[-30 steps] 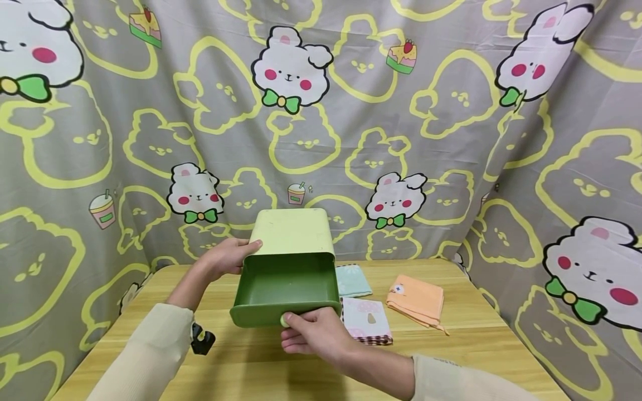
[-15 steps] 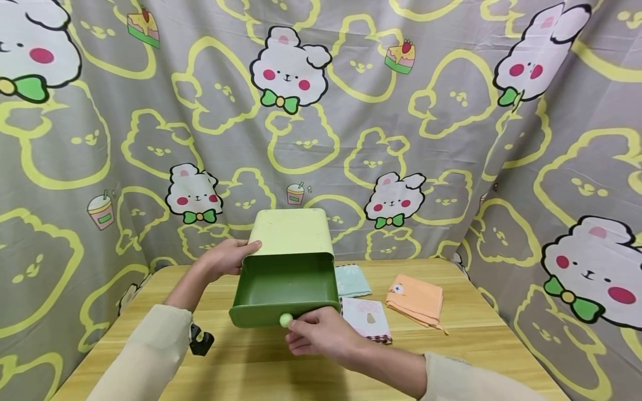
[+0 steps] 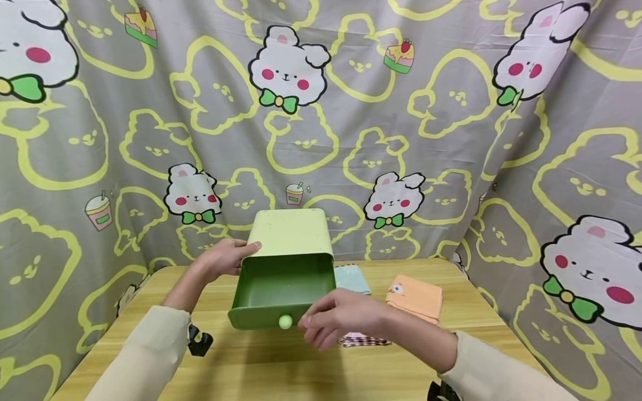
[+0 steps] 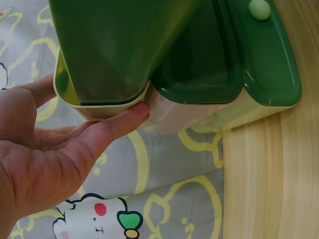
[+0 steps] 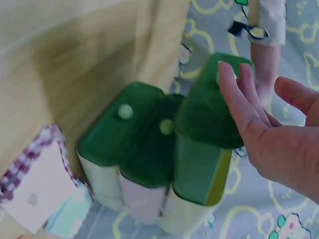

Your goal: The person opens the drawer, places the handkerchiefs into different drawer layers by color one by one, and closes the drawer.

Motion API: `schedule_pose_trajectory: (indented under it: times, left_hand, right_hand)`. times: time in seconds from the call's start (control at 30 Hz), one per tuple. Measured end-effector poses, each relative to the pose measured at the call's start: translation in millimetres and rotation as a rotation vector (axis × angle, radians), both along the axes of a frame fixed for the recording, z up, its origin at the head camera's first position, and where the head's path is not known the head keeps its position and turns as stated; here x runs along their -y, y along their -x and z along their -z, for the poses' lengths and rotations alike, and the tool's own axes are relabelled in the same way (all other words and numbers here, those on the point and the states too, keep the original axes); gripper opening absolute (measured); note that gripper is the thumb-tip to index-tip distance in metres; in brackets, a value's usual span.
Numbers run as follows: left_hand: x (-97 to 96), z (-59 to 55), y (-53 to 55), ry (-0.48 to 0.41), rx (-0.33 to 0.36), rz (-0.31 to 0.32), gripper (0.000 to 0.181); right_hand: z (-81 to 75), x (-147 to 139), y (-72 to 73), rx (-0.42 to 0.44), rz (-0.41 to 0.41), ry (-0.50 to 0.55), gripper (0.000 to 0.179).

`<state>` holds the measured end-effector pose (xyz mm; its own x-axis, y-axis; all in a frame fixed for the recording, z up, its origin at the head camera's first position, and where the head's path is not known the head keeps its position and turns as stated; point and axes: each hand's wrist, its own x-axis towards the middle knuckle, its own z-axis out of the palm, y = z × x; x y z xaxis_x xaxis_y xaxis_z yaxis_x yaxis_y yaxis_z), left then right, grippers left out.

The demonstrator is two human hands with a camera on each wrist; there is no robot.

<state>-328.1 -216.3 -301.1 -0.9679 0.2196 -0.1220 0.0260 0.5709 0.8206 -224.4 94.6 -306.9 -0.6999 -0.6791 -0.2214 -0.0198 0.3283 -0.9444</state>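
Drawer [image 3: 281, 292] open, knob [image 3: 285, 322] released

Right hand [image 3: 346, 317] just off the knob: fingers loosely bent, nothing held, now free. Left hand [image 3: 228, 257] grips the pale-yellow casing [image 3: 288, 231] (topmost of three); drawer juts well out of its front.

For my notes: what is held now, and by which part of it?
The left grip holds the pale yellow casing near its upper left front corner; the right grip holds nothing.

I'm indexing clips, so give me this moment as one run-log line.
left hand: grips cabinet | right hand: beside knob | top drawer: open | orange cloth: on table
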Motion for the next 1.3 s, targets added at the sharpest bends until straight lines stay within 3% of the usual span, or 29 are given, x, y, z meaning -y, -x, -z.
schedule_pose_trajectory:
  times: [0.3,0.7,0.87,1.0,1.3]
  left_hand:
    - [1.0,1.6,1.6,-0.007,0.002,-0.001,0.075]
    - [3.5,2.6,0.7,-0.009,-0.014,-0.018,0.078]
    - [3.0,2.3,1.9,-0.019,-0.019,-0.026,0.079]
    - [2.5,2.8,2.4,-0.017,-0.023,-0.03,0.079]
    - [4.1,3.3,4.0,-0.015,-0.017,-0.031,0.078]
  right_hand:
    - [-22.3,-18.0,19.3,-0.068,0.024,0.086,0.033]
    - [-33.6,-58.3,59.0,-0.184,0.267,0.135,0.042]
    - [-29.4,-86.4,77.7,-0.187,0.355,0.135,0.045]
    - [-21.7,-109.2,92.2,-0.173,0.416,0.076,0.052]
    - [11.2,-156.3,116.1,-0.086,0.504,0.026,0.062]
